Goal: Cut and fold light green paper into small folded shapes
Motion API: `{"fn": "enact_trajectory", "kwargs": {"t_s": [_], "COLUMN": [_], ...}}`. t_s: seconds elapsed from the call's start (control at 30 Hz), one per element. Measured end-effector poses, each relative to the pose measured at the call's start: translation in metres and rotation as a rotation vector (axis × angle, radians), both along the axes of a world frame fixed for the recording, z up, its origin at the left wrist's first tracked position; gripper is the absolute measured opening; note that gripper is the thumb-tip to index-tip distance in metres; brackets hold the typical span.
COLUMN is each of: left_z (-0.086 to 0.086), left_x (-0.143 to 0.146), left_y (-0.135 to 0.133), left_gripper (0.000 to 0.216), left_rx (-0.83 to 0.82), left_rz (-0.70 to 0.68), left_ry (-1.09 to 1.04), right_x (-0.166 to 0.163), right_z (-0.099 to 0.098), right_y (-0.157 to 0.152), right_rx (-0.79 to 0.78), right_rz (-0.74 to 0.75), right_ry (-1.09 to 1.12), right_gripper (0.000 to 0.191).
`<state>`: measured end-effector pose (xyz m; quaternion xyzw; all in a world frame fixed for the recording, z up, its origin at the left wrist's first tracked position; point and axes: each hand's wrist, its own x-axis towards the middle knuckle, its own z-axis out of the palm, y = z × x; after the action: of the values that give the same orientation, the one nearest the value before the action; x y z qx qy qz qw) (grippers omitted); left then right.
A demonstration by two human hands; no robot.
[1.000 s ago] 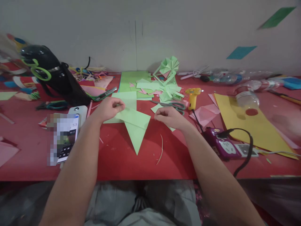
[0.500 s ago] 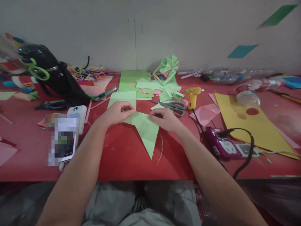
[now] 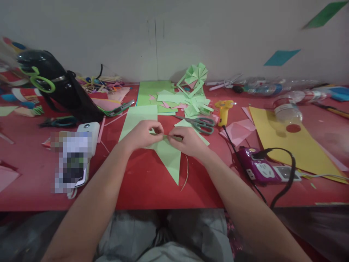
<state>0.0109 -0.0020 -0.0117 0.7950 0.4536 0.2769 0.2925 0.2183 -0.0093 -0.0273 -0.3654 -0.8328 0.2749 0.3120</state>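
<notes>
Both my hands pinch the upper edge of a light green sheet of paper, whose pointed corner hangs toward me over the red tabletop. My left hand has thumb and fingertips closed on the edge. Close beside it, my right hand grips the same edge, the fingertips of the two almost meeting. Another light green sheet lies flat behind my left hand. Grey-handled scissors rest just beyond my right hand, next to a green paper piece. A thin curved strip lies right of the hanging corner.
A yellow glue gun stands behind a purple power strip with cords. Folded green paper pieces stand at the back. On the left are a black bottle case and a phone; yellow card lies right.
My hands have come closer together along the paper's edge, the left moving right and the right slightly left. The hanging corner has swung a little to the right.
</notes>
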Motion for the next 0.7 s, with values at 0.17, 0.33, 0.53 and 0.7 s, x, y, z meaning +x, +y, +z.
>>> {"fn": "enact_trajectory", "kwargs": {"t_s": [0.17, 0.33, 0.53, 0.7], "left_z": [-0.002, -0.007, -0.001, 0.0], "left_x": [-0.02, -0.048, -0.038, -0.012], "left_y": [0.01, 0.021, 0.021, 0.015], "left_gripper": [0.006, 0.004, 0.014, 0.036], "left_rx": [0.033, 0.054, 0.018, -0.18], "left_rz": [0.124, 0.281, 0.381, 0.298], "left_ry": [0.032, 0.141, -0.154, -0.499], "right_x": [0.008, 0.021, 0.023, 0.016], "right_z": [0.005, 0.011, 0.012, 0.009], "right_y": [0.002, 0.006, 0.007, 0.006], "right_rx": [0.045, 0.062, 0.004, -0.114], "right_rz": [-0.084, -0.216, -0.299, -0.231], "right_ry": [0.084, 0.177, 0.22, 0.267], "right_gripper": [0.015, 0.016, 0.017, 0.019]}}
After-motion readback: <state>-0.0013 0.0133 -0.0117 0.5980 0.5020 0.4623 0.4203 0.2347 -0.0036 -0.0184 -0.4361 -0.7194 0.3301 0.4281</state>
